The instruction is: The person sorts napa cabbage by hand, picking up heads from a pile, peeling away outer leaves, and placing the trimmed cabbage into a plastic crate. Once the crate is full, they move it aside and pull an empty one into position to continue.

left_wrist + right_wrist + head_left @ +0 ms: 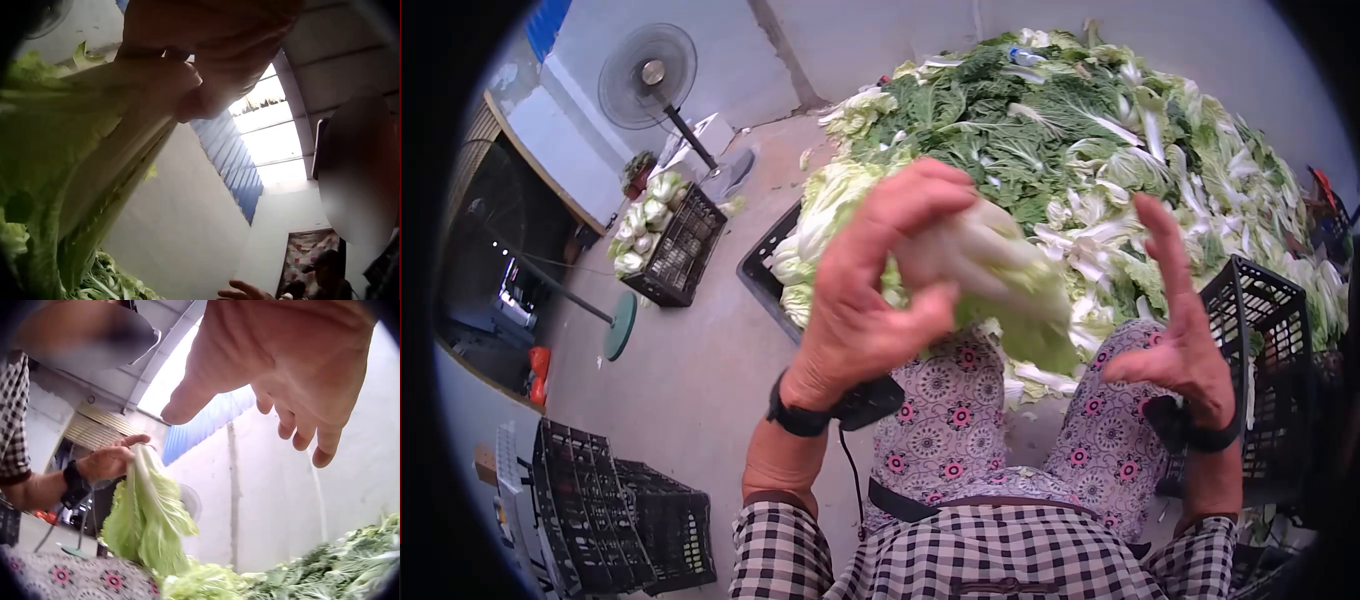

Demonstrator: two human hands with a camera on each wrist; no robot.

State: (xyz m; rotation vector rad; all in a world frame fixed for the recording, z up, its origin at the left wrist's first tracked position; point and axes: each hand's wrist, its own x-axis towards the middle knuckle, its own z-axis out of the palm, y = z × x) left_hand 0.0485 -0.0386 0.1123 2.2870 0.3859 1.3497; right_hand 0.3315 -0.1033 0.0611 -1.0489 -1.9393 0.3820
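A pale green Chinese cabbage [1000, 270], blurred in the head view, is gripped at its white base by the left hand [865, 290]. In the right wrist view the left hand [112, 459] pinches the base between thumb and fingers, and the cabbage [150, 515] hangs leaves down. The left wrist view shows the leaves [56, 162] fanning out below the left hand [206, 56]. Raised over the right knee, the right hand [1180, 320] holds nothing, its fingers extended and thumb apart; in its own view the palm [281, 362] faces the camera.
Cabbages and loose leaves form a large heap [1040, 130] against the wall. A black crate [765, 265] with cabbages stands at left of the knees, another crate [685, 250] near the fan [648, 75]. Crates stand at lower left [590, 510] and at right [1260, 300].
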